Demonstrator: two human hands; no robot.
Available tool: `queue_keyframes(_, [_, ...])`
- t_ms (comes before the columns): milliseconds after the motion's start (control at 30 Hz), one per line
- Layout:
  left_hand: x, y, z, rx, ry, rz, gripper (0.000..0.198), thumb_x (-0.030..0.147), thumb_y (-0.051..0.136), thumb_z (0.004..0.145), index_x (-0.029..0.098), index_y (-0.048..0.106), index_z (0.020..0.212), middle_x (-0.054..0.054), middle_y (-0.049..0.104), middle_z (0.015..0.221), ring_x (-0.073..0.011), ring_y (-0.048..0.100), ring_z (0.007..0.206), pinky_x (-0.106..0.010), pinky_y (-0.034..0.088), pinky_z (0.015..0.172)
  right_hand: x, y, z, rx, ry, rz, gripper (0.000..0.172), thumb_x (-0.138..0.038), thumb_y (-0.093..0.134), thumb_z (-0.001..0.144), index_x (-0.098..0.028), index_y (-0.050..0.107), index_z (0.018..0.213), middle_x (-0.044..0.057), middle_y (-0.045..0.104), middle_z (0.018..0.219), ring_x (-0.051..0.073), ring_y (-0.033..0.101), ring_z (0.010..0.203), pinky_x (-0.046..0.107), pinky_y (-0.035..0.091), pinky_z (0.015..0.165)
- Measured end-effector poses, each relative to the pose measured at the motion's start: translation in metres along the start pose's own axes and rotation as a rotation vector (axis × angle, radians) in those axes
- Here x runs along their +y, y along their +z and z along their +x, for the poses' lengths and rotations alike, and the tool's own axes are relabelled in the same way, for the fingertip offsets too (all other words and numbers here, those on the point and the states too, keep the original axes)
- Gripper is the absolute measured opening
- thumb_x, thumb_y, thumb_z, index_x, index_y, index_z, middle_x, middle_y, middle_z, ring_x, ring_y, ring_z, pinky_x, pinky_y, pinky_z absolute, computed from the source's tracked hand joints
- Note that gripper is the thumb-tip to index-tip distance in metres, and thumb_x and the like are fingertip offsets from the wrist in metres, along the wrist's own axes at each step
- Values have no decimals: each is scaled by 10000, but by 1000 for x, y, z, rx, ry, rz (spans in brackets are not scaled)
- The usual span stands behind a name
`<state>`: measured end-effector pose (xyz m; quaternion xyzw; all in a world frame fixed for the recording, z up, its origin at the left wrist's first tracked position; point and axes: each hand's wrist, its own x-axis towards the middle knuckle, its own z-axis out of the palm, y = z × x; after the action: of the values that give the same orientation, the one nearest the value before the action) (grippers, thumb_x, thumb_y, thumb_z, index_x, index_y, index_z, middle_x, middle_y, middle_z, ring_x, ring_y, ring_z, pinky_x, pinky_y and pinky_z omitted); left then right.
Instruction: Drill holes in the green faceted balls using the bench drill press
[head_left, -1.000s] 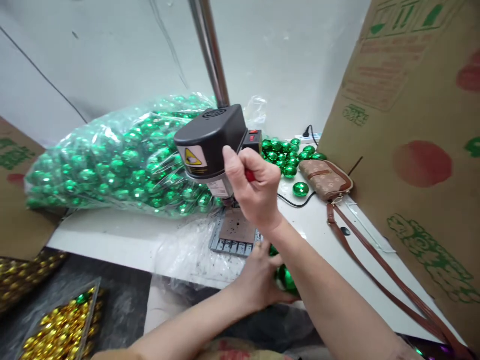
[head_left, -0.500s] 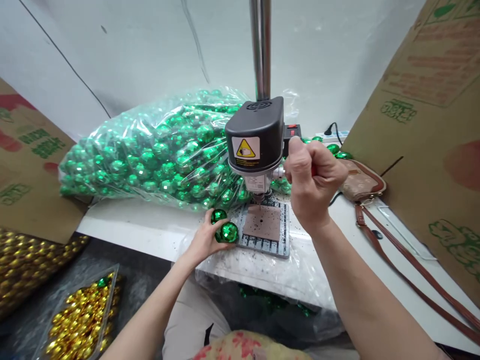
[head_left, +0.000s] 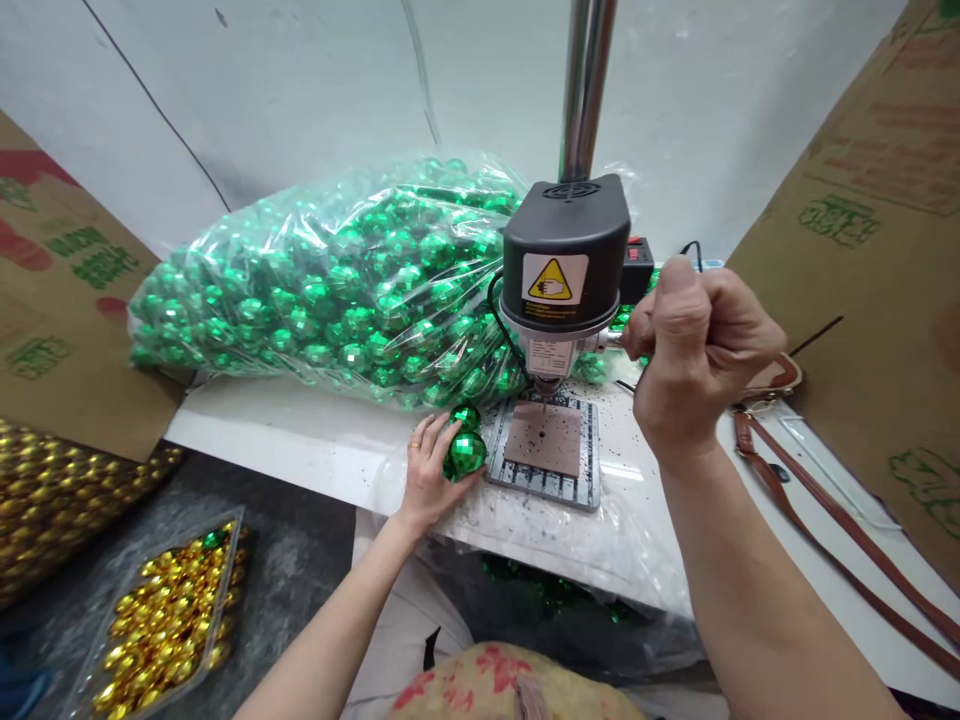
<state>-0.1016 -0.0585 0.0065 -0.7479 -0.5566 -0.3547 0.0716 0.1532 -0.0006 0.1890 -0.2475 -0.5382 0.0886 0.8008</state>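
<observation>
My left hand curls around shiny green faceted balls, at least two of them, at the left edge of the drill press base. My right hand is a fist around the feed handle on the side of the black drill press; the fingers cover most of the handle. Below the chuck, a thin bit stands over a brown square pad with a dark hole in it. Dark shavings are scattered over pad and base.
A big clear bag of green balls lies behind on the white table. Cardboard boxes flank both sides. A bag with a brown strap lies on the right. On the floor, a clear tub holds gold balls.
My view has shifted left, so the drill press appears farther right. The left hand's fingers have closed more over the green balls beside the base. My right hand remains on the handle.
</observation>
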Motion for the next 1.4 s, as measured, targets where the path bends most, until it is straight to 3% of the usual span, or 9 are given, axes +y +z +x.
queue_keyframes(133, [1, 2, -2, 177, 99, -151, 570, 277, 695, 855, 240, 497, 1388, -126, 656, 1257, -283, 598, 1244, -475, 498, 1072, 2, 2, -1, 27, -6, 30, 475, -358, 578, 925, -193, 343, 547, -71, 351, 486, 25, 375, 438, 265, 269, 451])
queue_keyframes(267, [27, 4, -5, 291, 93, -394, 497, 167, 638, 866, 298, 505, 1326, -104, 624, 1294, -250, 620, 1223, -455, 519, 1036, 1, 3, -1, 42, 3, 49, 468, -351, 579, 924, -193, 341, 553, -70, 340, 483, 25, 367, 432, 259, 255, 450])
queue_keyframes(367, [60, 4, -2, 251, -231, -664, 510, 218, 684, 833, 297, 510, 1306, -80, 634, 1248, -233, 631, 1187, -412, 513, 1039, 2, 2, 0, 35, 15, 17, 464, -375, 588, 915, -209, 359, 547, -63, 358, 469, 35, 354, 416, 272, 255, 426])
queue_keyframes(500, [92, 1, 14, -45, -745, -1242, 738, 258, 750, 709, 281, 445, 1380, -38, 675, 1063, -172, 682, 898, -335, 566, 871, 4, -1, 1, 21, 28, 38, 461, -403, 629, 883, -229, 376, 539, -51, 367, 457, 55, 354, 406, 305, 269, 419])
queue_keyframes(567, [96, 1, 25, -130, -876, -1489, 719, 254, 717, 693, 260, 466, 1367, -44, 679, 1040, -171, 680, 876, -336, 563, 845, 4, -2, 1, 29, 40, 47, 460, -413, 649, 867, -231, 382, 540, -50, 370, 463, 60, 356, 406, 310, 266, 418])
queue_keyframes(667, [94, 8, 39, -82, -967, -1654, 530, 328, 668, 773, 222, 541, 1277, -61, 664, 1044, -183, 670, 904, -349, 559, 840, 3, 0, 1, 36, 41, 52, 472, -426, 633, 877, -224, 371, 540, -53, 372, 461, 63, 344, 399, 307, 258, 411])
queue_keyframes(833, [82, 34, 42, -6, -838, -1363, 588, 474, 762, 801, 254, 522, 1290, -29, 642, 1090, -164, 630, 960, -310, 519, 890, 3, 2, 1, 46, 8, 69, 483, -416, 644, 872, -211, 360, 539, -58, 373, 462, 69, 343, 400, 310, 249, 414])
queue_keyframes(1000, [67, 55, 40, -81, -682, -1176, 589, 552, 727, 829, 224, 533, 1279, -42, 651, 1109, -179, 604, 1066, -303, 452, 994, 3, 2, 2, 39, 21, 53, 458, -394, 609, 900, -217, 364, 557, -66, 361, 466, 62, 354, 411, 300, 263, 431])
queue_keyframes(1400, [57, 80, 50, -186, -466, -997, 571, 446, 723, 847, 196, 521, 1319, -87, 634, 1241, -219, 602, 1135, -354, 461, 1028, 4, 3, 1, 26, -11, 9, 467, -432, 587, 911, -217, 325, 589, -66, 323, 491, 53, 356, 426, 289, 281, 440])
